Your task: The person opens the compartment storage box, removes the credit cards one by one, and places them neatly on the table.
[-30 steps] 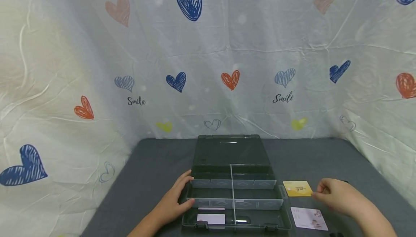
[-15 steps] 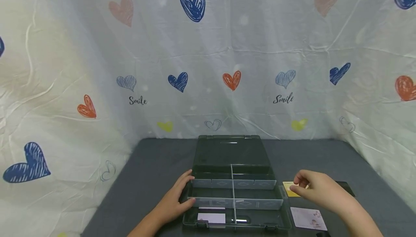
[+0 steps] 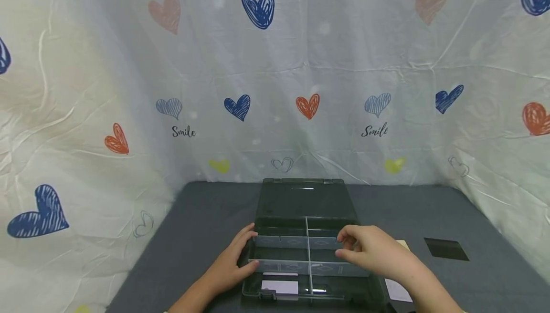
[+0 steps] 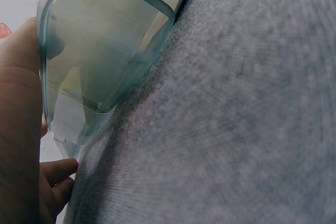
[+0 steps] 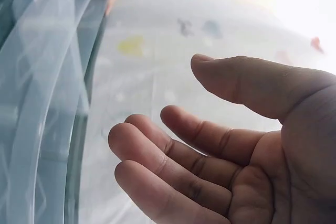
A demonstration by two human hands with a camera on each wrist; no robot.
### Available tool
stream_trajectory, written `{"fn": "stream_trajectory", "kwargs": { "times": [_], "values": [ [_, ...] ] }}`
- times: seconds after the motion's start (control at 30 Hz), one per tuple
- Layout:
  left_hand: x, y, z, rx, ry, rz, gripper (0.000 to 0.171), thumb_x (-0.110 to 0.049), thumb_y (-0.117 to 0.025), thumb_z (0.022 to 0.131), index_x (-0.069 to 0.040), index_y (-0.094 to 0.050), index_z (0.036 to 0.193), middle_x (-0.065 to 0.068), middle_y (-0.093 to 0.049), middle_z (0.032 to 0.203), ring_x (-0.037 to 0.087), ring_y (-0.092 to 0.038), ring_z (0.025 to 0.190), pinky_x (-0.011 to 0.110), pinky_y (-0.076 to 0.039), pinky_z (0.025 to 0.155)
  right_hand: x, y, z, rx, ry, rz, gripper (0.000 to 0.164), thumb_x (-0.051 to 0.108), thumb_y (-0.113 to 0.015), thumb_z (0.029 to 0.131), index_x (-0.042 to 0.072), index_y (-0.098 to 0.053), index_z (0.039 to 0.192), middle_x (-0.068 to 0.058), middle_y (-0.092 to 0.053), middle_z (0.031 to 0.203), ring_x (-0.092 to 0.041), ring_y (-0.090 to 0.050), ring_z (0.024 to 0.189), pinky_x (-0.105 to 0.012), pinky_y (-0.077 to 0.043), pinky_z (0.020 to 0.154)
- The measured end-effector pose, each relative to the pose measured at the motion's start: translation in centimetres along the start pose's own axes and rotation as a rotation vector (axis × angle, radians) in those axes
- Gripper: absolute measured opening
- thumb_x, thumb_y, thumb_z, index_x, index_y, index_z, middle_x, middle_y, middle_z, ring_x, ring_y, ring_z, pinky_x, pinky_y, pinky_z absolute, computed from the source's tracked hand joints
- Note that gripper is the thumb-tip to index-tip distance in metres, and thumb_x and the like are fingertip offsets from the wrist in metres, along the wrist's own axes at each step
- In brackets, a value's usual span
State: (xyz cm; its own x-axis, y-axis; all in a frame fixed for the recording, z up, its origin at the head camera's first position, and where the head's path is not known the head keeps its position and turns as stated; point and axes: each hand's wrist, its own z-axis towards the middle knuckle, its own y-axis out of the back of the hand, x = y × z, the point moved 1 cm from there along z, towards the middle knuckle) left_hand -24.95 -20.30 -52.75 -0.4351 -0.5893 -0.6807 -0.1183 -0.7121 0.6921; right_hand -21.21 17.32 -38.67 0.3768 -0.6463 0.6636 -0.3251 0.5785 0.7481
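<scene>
A dark translucent compartment box (image 3: 307, 198) lies on the grey table with its lid folded back. My left hand (image 3: 229, 260) rests along its left side, fingers extended, thumb on the rim; in the left wrist view the thumb lies at the clear wall (image 4: 105, 40). Above the box's right-hand compartments hovers my right hand (image 3: 369, 248), its fingers loosely bent and apart with nothing between them in the right wrist view. A white card (image 3: 280, 286) lies in the front left compartment. Right of the box, my right hand and forearm partly cover a yellow card (image 3: 403, 244) and a pale printed card (image 3: 398, 291).
A dark card (image 3: 447, 248) lies farther right on the grey tabletop (image 3: 219, 208). Pale dividers (image 3: 307, 251) split the box into several compartments. A white curtain (image 3: 275, 65) printed with hearts hangs behind the table.
My right hand has moved left, from the edge of the yellow card to over the box, with nothing in it. The dark card has come into full view. The left hand has stayed.
</scene>
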Motion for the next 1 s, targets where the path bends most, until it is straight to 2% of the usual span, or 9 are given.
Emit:
{"fn": "stream_trajectory", "kwargs": {
  "times": [0.33, 0.5, 0.73, 1.0],
  "values": [
    [0.1, -0.1, 0.0, 0.010, -0.013, -0.015, 0.066, -0.042, -0.071, 0.094, -0.017, -0.044, 0.150, -0.002, -0.024, 0.168, 0.029, -0.032, 0.148, 0.064, -0.039, 0.106, 2.5, -2.7, 2.6, 0.045, 0.116, 0.015, 0.025, 0.030, -0.076, 0.094, 0.011, -0.069, 0.109, 0.011, -0.064, 0.085, -0.005, -0.058, 0.067, -0.028, -0.049, 0.061],
    [0.1, 0.1, 0.0, -0.002, -0.015, -0.007, 0.065, -0.041, -0.072, 0.094, -0.021, -0.045, 0.149, -0.003, -0.025, 0.168, 0.027, -0.033, 0.148, 0.063, -0.039, 0.106, 3.3, -3.7, 3.7, 0.059, 0.162, 0.008, 0.022, 0.027, -0.077, 0.093, 0.012, -0.070, 0.107, 0.014, -0.063, 0.082, -0.003, -0.059, 0.069, -0.027, -0.051, 0.063],
    [0.0, 0.1, 0.1, -0.002, -0.015, 0.002, 0.066, -0.041, -0.072, 0.094, -0.018, -0.045, 0.149, -0.003, -0.025, 0.168, 0.027, -0.034, 0.147, 0.063, -0.041, 0.104, 4.1, -5.5, 4.7, 0.096, 0.169, -0.029, 0.021, 0.026, -0.078, 0.092, 0.011, -0.072, 0.105, 0.016, -0.063, 0.081, -0.001, -0.056, 0.068, -0.027, -0.050, 0.065],
    [0.0, 0.2, 0.0, -0.007, -0.022, 0.002, 0.066, -0.043, -0.073, 0.093, -0.020, -0.046, 0.149, -0.002, -0.026, 0.167, 0.026, -0.034, 0.147, 0.061, -0.040, 0.106, 4.8, -8.2, 5.5, 0.118, 0.155, -0.153, 0.017, 0.022, -0.074, 0.094, 0.005, -0.075, 0.099, 0.013, -0.064, 0.073, 0.000, -0.057, 0.062, -0.026, -0.052, 0.061]
  ]
}}
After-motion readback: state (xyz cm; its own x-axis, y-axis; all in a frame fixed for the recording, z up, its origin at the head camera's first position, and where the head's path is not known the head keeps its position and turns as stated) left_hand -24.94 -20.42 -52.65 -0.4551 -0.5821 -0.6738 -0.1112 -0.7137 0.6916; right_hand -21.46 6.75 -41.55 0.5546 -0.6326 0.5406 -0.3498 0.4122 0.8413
